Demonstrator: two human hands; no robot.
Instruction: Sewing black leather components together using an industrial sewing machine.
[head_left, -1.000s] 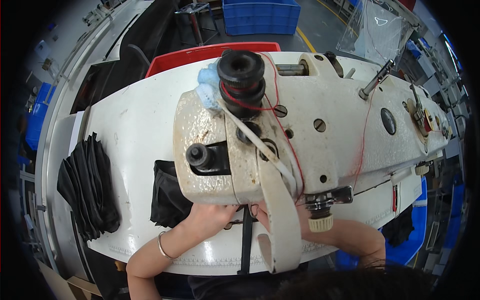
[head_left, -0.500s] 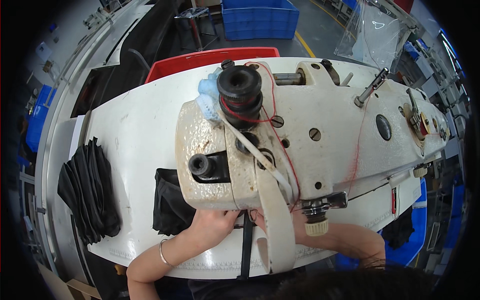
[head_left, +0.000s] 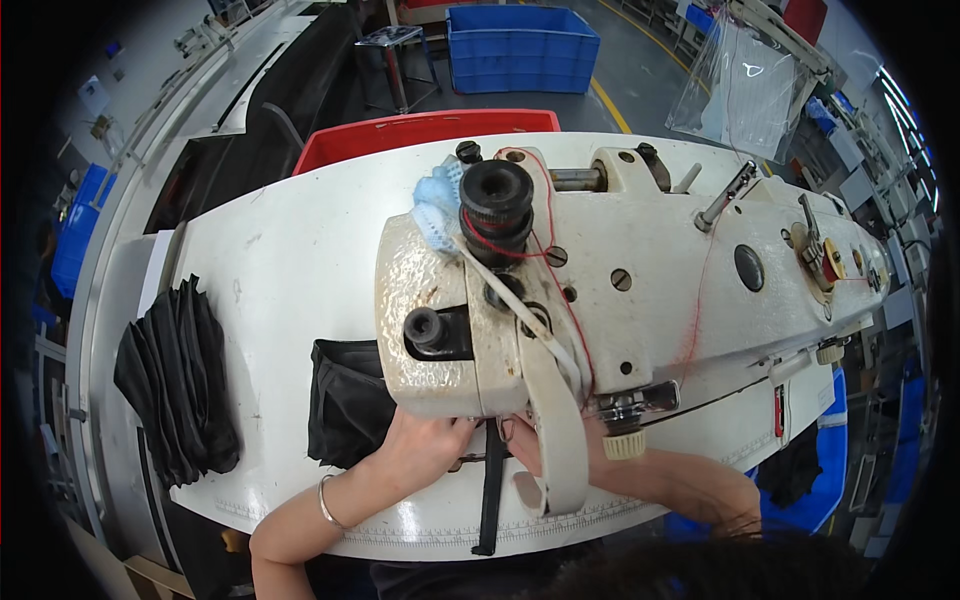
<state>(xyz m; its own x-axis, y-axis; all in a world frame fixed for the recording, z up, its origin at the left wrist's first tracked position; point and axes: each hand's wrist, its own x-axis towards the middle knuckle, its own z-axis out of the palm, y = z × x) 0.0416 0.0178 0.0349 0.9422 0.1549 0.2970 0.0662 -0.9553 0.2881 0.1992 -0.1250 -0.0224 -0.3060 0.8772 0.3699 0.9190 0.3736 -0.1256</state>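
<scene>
Under the head of the white sewing machine (head_left: 660,270), my left hand (head_left: 425,450) is closed, its fingertips gripping the edge of a folded black fabric piece (head_left: 345,400). The fabric spreads flat on the table to the left of that hand. A narrow black strap (head_left: 488,500) runs from beneath the machine head toward the table's front edge, between my hands. My right hand (head_left: 527,447) is close to the strap's right side, largely covered by the curved white guard (head_left: 562,450); its grip is hidden. Red thread (head_left: 550,200) winds round the black knob. The needle is out of sight.
A stack of black fabric pieces (head_left: 178,385) lies on the white table (head_left: 270,250) at left. Behind the table stand a red bin (head_left: 430,125) and a blue crate (head_left: 522,50). Black fabric hangs by a blue bin (head_left: 835,450) at right. A ruler scale (head_left: 400,538) lines the front edge.
The view has shifted slightly, so the machine sits a little lower in it. Both hands stay near the strap, with more of my right hand's fingers showing.
</scene>
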